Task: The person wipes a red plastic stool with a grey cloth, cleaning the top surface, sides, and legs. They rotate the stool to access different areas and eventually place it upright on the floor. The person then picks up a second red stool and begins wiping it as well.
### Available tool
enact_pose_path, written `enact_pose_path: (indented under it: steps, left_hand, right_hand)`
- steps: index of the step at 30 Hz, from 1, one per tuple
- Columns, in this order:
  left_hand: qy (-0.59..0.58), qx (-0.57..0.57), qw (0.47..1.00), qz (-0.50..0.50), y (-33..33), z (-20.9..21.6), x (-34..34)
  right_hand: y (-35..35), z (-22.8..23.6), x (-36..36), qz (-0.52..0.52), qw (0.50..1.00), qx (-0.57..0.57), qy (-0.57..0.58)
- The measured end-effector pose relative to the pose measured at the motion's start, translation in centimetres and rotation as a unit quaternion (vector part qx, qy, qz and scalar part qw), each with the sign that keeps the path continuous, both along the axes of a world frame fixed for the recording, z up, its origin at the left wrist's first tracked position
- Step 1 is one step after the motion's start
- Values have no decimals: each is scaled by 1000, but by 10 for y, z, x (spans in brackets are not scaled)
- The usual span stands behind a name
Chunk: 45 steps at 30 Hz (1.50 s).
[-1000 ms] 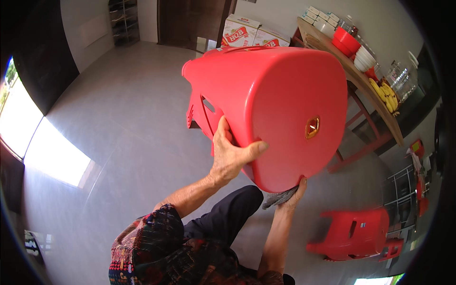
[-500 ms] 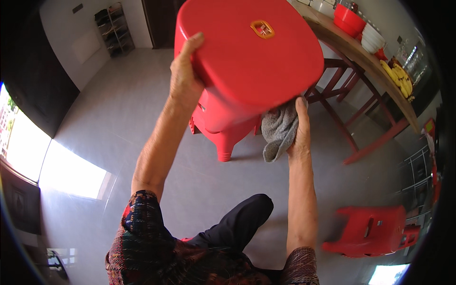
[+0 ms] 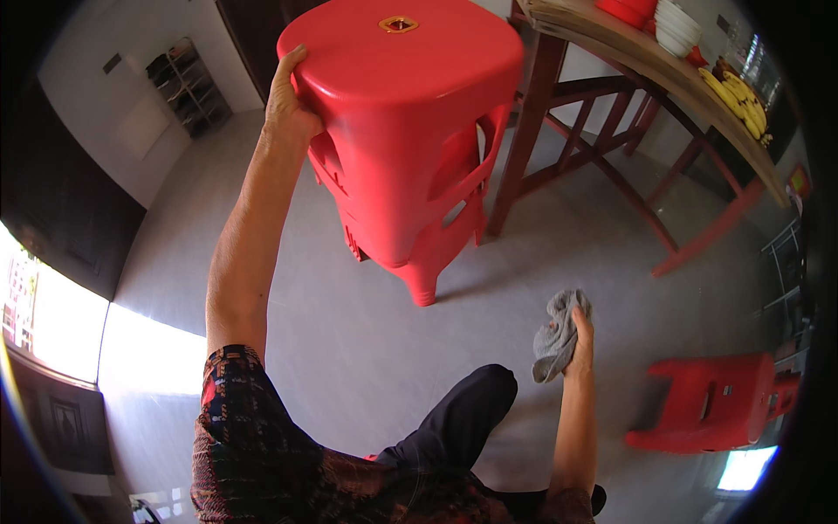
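A red plastic stool [image 3: 410, 74] stands upright in front of me, with its flat seat on top. It sits over at least one more red stool [image 3: 423, 278], whose legs show below it on the floor. My left hand [image 3: 292, 105] is closed on the left edge of the top stool's seat, thumb beneath and fingertips over the rim. Lower and to the right, apart from the stools, my right hand [image 3: 580, 349] grips a bunched grey cloth [image 3: 552, 339].
Another red stool [image 3: 716, 403] lies on its side at the lower right. A wooden table [image 3: 611, 35] with dark red legs, bowls [image 3: 676, 31] and bananas [image 3: 738, 103] stands at the upper right. A shoe rack [image 3: 188, 87] is at the back left.
The top stool has gone from tilted and closer to upright on the stack. My right hand, with the grey cloth, has moved away from the stool's edge, down and right. My left hand keeps its grip.
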<state>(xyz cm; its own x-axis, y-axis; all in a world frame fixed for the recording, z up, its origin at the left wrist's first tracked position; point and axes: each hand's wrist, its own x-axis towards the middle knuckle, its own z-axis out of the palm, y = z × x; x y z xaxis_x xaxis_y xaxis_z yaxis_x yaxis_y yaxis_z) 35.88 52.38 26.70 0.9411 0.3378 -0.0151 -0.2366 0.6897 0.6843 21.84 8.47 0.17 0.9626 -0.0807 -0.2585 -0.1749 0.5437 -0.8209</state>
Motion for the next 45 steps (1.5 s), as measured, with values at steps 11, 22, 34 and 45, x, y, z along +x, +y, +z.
enact_pose_path:
  steps: [11, 22, 34, 45]
  left_hand:
    - [122, -74, 989, 35, 24, -70, 57]
    - [199, 94, 973, -62, 30, -122, 73]
    - [321, 559, 764, 28, 55, -131, 41]
    - [28, 692, 715, 94, -66, -187, 0]
  right_hand:
    - [-64, -88, -103, -102, 991, 27, 81]
    - [-85, -126, -150, -127, 982, -39, 132]
    - [-67, -141, -191, -102, 983, 55, 143]
    - [-128, -144, -255, -204, 950, 148, 184]
